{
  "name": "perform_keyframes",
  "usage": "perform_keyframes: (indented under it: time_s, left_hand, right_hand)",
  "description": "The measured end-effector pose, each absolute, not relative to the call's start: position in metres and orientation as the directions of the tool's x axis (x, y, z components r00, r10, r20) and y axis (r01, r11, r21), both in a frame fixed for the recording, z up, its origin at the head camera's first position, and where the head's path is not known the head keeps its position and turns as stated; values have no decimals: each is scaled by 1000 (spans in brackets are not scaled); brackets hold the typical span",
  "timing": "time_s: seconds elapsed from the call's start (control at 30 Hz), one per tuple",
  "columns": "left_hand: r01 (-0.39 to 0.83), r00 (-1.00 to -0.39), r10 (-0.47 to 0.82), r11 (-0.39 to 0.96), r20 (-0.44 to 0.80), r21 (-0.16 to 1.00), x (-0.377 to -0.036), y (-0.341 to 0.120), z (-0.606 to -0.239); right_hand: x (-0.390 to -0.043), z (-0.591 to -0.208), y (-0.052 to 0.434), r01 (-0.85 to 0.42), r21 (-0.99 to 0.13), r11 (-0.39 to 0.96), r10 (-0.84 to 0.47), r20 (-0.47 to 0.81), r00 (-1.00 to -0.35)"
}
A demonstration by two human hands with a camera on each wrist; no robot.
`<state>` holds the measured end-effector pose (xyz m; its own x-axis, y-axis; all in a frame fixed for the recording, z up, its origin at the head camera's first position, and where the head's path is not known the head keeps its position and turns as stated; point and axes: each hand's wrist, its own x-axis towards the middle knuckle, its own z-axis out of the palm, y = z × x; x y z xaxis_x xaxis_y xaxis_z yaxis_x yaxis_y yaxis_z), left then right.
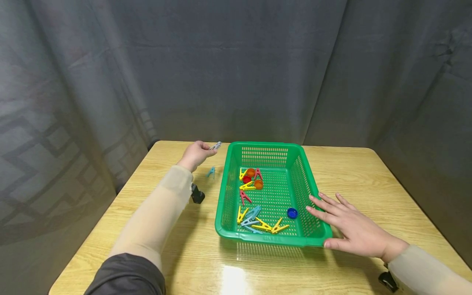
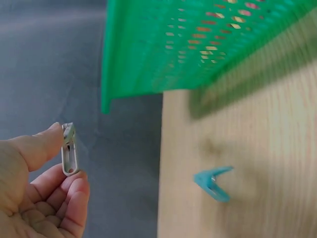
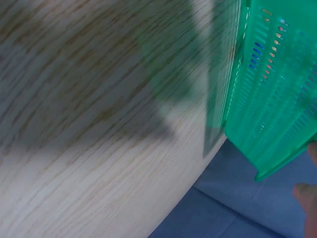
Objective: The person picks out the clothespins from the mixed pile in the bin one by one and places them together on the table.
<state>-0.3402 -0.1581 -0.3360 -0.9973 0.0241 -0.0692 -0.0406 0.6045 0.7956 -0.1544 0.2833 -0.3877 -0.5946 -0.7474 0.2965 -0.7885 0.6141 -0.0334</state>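
My left hand (image 1: pixel 197 155) pinches a light grey clothespin (image 2: pixel 70 151) between thumb and fingers, up beside the far left corner of the green basket (image 1: pixel 222 196). Below that hand, a blue clothespin (image 1: pixel 211 172) lies on the table, left of the basket. At the basket's near right corner, my right hand (image 1: pixel 355 229) has its fingers spread, their tips over the rim. Only a little of this hand shows at the edge of the right wrist view. Yellow clothespins (image 1: pixel 264 225), blue and red ones lie inside the basket in loose groups.
Also in the basket are two orange caps (image 1: pixel 259 184), a red cap (image 1: pixel 247 179) and a blue cap (image 1: pixel 292 213). The wooden table (image 1: pixel 343 172) ends at a grey curtain (image 1: pixel 228 73) behind and at the sides. Small black devices (image 1: pixel 197 194) hang under the wrists.
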Motion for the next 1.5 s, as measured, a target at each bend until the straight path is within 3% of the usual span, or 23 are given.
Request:
perform_keyframes:
  time_s: [0.5, 1.5]
  left_hand:
    - [-196, -980, -156, 628, -125, 753, -344, -174, -372]
    - [-243, -969, -160, 748, -188, 617, -344, -179, -417]
  right_hand:
    - [-154, -387, 283, -786, -46, 616, -744, 293, -600]
    - [-153, -388, 283, -783, -28, 621, -745, 291, -601]
